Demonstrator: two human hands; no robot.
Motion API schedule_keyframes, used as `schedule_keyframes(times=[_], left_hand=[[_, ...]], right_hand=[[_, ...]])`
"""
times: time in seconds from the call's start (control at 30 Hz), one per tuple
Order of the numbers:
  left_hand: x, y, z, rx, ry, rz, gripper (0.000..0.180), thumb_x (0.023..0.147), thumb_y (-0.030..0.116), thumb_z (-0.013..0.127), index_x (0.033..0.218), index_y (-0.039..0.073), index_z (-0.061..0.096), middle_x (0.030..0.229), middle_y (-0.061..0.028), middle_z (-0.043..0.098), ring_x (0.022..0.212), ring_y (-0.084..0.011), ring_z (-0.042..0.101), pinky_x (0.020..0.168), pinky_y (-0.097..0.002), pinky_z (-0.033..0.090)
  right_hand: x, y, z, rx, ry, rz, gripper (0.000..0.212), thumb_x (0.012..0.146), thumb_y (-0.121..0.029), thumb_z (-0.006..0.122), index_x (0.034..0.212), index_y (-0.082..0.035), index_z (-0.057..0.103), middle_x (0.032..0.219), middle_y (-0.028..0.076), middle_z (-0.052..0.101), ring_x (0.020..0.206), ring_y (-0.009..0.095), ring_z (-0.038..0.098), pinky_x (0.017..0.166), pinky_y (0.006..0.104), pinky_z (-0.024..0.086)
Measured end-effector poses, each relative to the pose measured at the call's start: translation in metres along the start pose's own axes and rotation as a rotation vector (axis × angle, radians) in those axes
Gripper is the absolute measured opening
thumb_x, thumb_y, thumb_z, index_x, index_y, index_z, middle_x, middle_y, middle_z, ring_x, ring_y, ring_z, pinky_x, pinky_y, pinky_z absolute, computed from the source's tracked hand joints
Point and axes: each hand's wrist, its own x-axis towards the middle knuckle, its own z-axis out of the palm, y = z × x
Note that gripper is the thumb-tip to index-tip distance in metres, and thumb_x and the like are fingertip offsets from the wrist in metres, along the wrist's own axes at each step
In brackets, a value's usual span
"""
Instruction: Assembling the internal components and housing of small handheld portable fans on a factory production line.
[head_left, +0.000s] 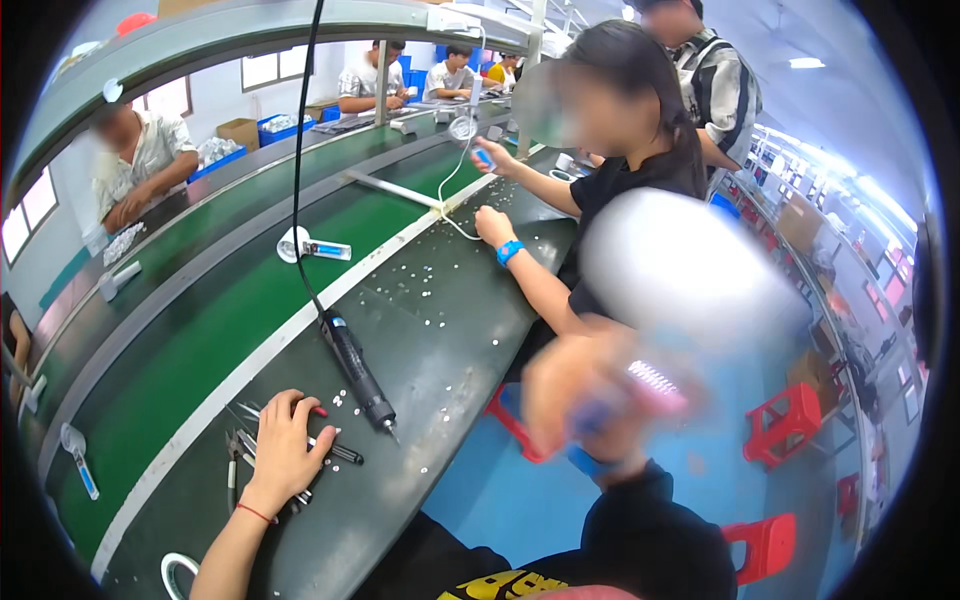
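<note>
My left hand (284, 452) lies over a small heap of tools on the dark green bench, its fingers bent and thumb apart. Beside it are pliers (234, 470) with dark handles and a black pen-like tool (345, 455), partly under the hand. My right hand (575, 395), smeared by motion, is raised off the bench's right edge. It is closed around a handheld device with a large white rounded head (690, 275) and a pinkish part near the fingers; its details are blurred. A black electric screwdriver (355, 370) on a hanging cord lies ahead of my left hand.
Small white pieces (428, 293) are scattered over the bench. A green conveyor (215, 310) carries white-headed devices with blue inserts (325, 249). A co-worker in black (640, 130) works at the right; others sit across. Red stools (785, 425) stand on the blue floor.
</note>
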Motion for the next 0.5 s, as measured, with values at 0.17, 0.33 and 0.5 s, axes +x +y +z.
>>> schedule_keyframes(times=[0.17,0.33,0.5], left_hand=[[-0.021,-0.006,-0.022,-0.082,-0.118,0.059,0.031,0.079,0.021,0.064,0.107,0.008,0.057,0.109,-0.0153,0.046,0.107,-0.0327,0.045,0.096,-0.0418,0.037],[-0.033,-0.028,-0.022,-0.103,-0.117,0.165,0.029,0.079,0.018,0.062,0.106,0.009,0.056,0.114,-0.0161,0.046,0.112,-0.0336,0.044,0.098,-0.0420,0.036],[-0.031,-0.019,-0.035,-0.097,-0.225,0.188,0.026,0.075,0.011,0.059,0.101,0.009,0.060,0.120,-0.0148,0.046,0.116,-0.0325,0.043,0.100,-0.0431,0.035]], right_hand=[[0.009,0.098,0.047,0.457,-0.185,0.708,0.073,0.091,-0.069,0.025,0.079,-0.002,0.053,0.053,0.008,0.054,0.040,0.016,0.055,0.037,0.0255,0.045],[0.014,0.132,0.112,0.465,-0.430,1.047,0.075,0.090,-0.071,0.031,0.077,-0.003,0.059,0.054,0.006,0.055,0.044,0.014,0.056,0.039,0.0237,0.043],[0.025,0.160,0.142,0.431,-0.528,1.030,0.064,0.093,-0.062,0.039,0.096,-0.001,0.059,0.059,0.004,0.057,0.048,0.011,0.058,0.044,0.0232,0.048]])
